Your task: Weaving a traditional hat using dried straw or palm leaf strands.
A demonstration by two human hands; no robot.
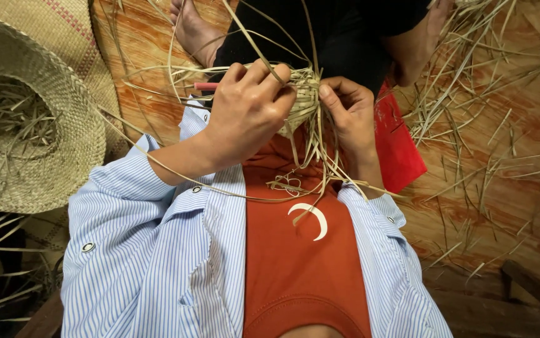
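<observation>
A small half-woven straw piece (304, 94) sits between my two hands above my lap, with long loose straw strands (254, 47) fanning out from it. My left hand (251, 109) wraps around its left side, fingers curled over the weave and a strand. My right hand (348, 109) grips its right edge, thumb pressed on the woven rim. More strands hang down over my orange shirt (295, 250).
A large woven straw hat (63, 131) lies at the left with loose straw inside it. Scattered straw (470, 94) covers the wooden floor at the right. A red flat object (398, 147) lies beside my right wrist. My bare feet (192, 28) show at the top.
</observation>
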